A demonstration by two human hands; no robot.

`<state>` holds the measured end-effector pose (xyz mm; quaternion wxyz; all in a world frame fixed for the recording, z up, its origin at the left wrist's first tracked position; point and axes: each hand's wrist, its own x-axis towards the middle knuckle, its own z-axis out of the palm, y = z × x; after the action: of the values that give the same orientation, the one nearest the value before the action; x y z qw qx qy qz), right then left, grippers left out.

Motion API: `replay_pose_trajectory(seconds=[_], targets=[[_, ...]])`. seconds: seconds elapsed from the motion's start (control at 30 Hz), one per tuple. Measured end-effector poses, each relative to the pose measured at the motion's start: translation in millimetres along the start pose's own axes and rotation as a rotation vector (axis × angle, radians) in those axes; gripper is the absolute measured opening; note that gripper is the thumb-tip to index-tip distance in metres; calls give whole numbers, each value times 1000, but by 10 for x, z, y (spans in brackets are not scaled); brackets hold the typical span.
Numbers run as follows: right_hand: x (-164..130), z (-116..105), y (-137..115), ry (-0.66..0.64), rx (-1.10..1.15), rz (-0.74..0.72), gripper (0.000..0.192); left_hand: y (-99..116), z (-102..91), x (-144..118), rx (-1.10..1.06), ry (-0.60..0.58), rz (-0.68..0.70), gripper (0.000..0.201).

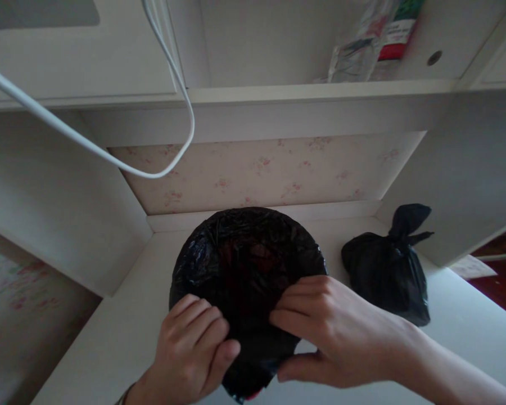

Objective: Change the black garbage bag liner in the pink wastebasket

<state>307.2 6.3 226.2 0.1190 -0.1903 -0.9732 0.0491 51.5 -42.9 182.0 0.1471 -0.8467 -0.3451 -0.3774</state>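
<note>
A round bin lined with a black plastic bag [247,253] stands on a white desk surface [122,332] right below me. My left hand [191,351] grips the bag's near rim at the lower left, fingers curled over the plastic. My right hand [324,332] pinches the same near edge from the right, thumb underneath and fingers on top. A bit of red shows under the bag at the bottom edge.
A tied-off black bag [390,267] sits on the desk to the right of the bin. A white cable [122,163] loops down from above on the left. A shelf above holds plastic packaging [365,45]. Floral wallpaper backs the alcove.
</note>
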Motion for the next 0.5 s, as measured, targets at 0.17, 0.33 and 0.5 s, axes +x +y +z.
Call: replay_pose_trajectory(seconds=[0.17, 0.33, 0.5], targets=[[-64, 95, 106, -51, -131, 32, 35, -508, -31, -94, -220, 35, 72, 30], [13, 49, 19, -162, -76, 93, 40, -692, -150, -27, -239, -39, 81, 21], [74, -105, -83, -79, 31, 120, 38, -203, -335, 33, -96, -133, 56, 32]])
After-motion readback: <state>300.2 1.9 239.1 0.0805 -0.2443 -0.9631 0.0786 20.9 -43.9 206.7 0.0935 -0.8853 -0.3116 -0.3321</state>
